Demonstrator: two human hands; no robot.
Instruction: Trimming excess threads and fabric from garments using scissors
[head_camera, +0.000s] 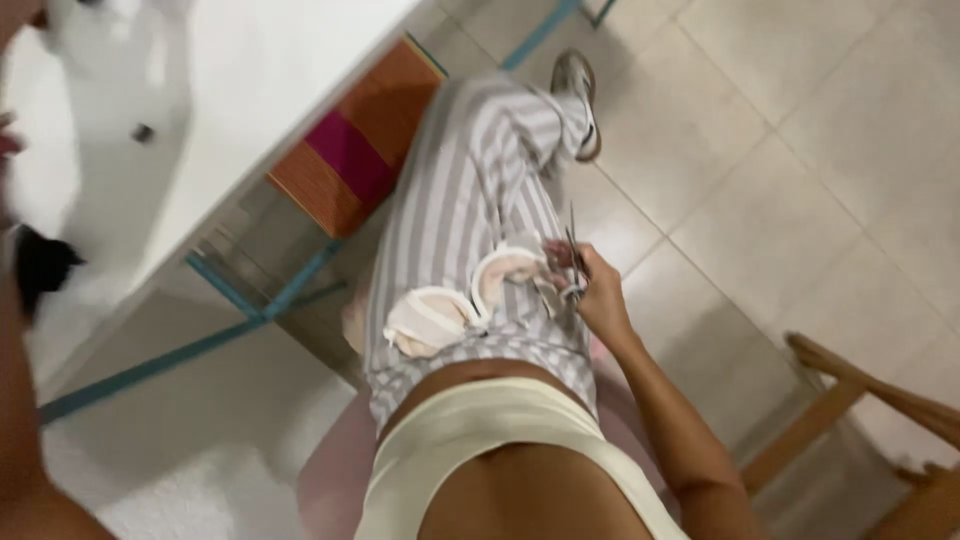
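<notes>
Scissors (573, 262) gripped in closed right hand (598, 290), over striped trousers (470, 190); left hand's grip unclear.

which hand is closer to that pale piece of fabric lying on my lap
Right. The right hand, holding scissors, is at the edge of the pale fabric. The left hand is raised far off at the frame's left edge, by the white table.

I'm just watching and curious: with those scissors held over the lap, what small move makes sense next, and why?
Probably lower the right hand so the metal scissors meet the pale padded fabric piece. It lies on the grey striped trousers beside the blades, which point away from the body. The picture is blurred, so this is a guess.
</notes>
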